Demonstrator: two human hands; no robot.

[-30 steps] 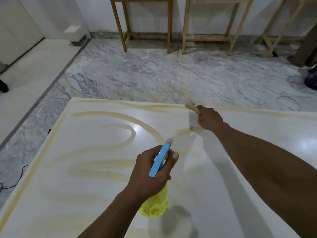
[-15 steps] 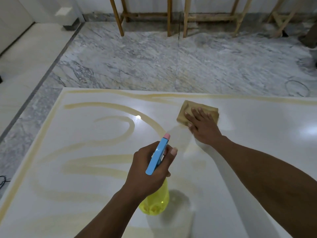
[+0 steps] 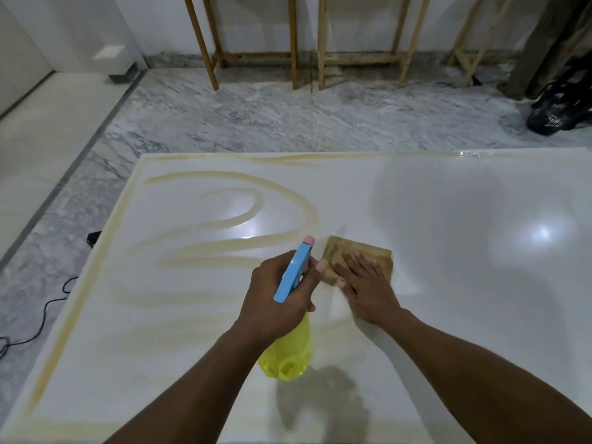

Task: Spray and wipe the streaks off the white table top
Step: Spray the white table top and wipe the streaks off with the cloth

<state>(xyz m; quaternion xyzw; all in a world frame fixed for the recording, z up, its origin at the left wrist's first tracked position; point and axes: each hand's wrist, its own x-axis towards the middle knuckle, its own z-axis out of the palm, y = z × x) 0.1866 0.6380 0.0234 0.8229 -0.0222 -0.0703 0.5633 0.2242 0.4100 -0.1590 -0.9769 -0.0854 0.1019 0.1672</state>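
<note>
Tan streaks (image 3: 208, 262) loop across the left half of the white desk (image 3: 480, 299) and along its far and left edges; the right half looks clean. The right hand (image 3: 368, 293) presses flat on a stained brown cloth (image 3: 339, 251) at the streaks' right end, and the left hand (image 3: 275, 306) grips a yellow spray bottle (image 3: 291, 357) just beside it. The soiled cloth could smear residue onto clean surface, or spray could hit the wiping hand.
</note>
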